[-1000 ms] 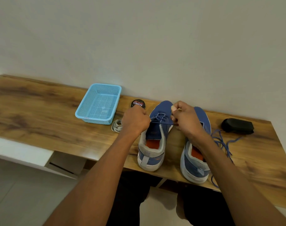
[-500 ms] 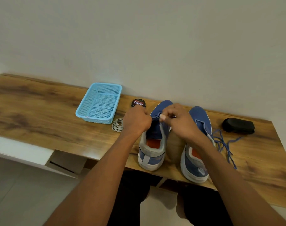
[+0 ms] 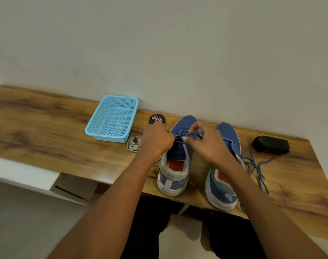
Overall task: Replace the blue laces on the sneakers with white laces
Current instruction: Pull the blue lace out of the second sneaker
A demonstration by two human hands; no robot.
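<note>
I am looking down at the counter [image 3: 47, 128], which is carrying everything along the wall, presumably so both sneakers sit heel-toward-me and their lacing faces up for working. The left sneaker [image 3: 175, 165] is sitting near the counter's front edge, still threaded with its blue lace [image 3: 180, 136], and the right sneaker [image 3: 224, 187] is standing just beside it at three o'clock, already stripped as far as I can judge, since a loose blue lace [image 3: 256, 165] is trailing on the wood at its three o'clock side. The basket [image 3: 96, 126] is waiting at ten o'clock from the left sneaker, probably for the discarded laces. The coiled white laces [image 3: 134, 143] are lying just in front of it, at nine o'clock from my left hand (within easy reach for rethreading). A polish tin [image 3: 157, 119] is sitting at twelve o'clock from that hand, and a dark brush [image 3: 270, 143] is resting well off at three o'clock.

My left hand [image 3: 157, 139] is clenching into a fist at the shoe's left eyelet row; I cannot tell whether it is grasping lace. My right hand [image 3: 208, 144] is pinching the blue lace above the tongue, so the lace is running straight between the two grips, directly over the forefoot.
</note>
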